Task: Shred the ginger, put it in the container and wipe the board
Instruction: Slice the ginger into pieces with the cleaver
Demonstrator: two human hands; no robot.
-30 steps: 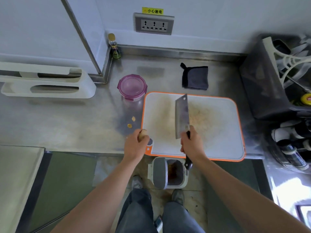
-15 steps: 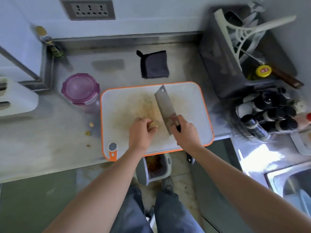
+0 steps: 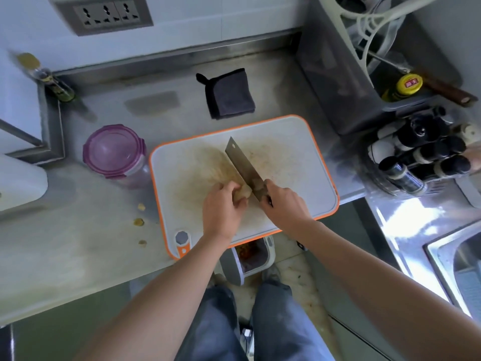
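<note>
Left hand [image 3: 221,207] pins ginger [image 3: 243,192] mid-board [image 3: 307,157]; right hand [image 3: 285,204] grips cleaver [image 3: 243,168].

Head view — steeply down, close overhead

Kitchen: s/s counter [image 3: 65,256], sink [image 3: 463,259] at right, sauce bottles [image 3: 421,155], chopping board [image 3: 299,157], utensil rack [image 3: 338,82].

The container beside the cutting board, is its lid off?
No, the purple lid sits on the container, left of the cutting board.
</note>
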